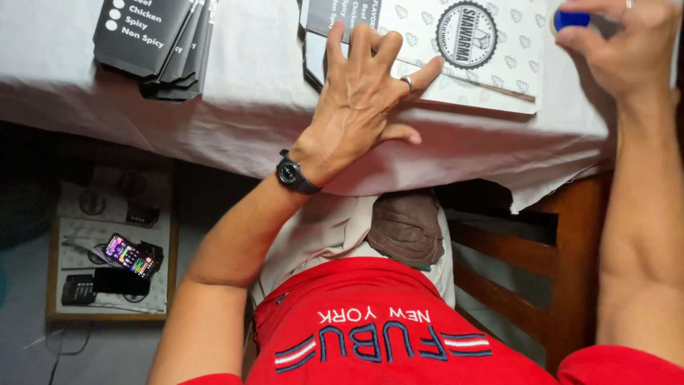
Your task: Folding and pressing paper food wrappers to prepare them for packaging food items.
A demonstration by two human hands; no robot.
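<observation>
My left hand (363,89) lies flat with fingers spread on a flattened white cardboard food box (499,68) with a round dark emblem, pressing it to the cloth-covered table near the front edge. A black watch (293,173) sits on that wrist. My right hand (627,43) is at the top right, fingers closed around a small round blue object (571,19), just over the box's right corner.
A stack of flat black printed boxes (160,43) lies at the table's back left on the white cloth (249,107). Below left, a low wooden tray (110,249) holds a lit phone (130,255) and papers. A wooden chair frame (541,278) stands at right.
</observation>
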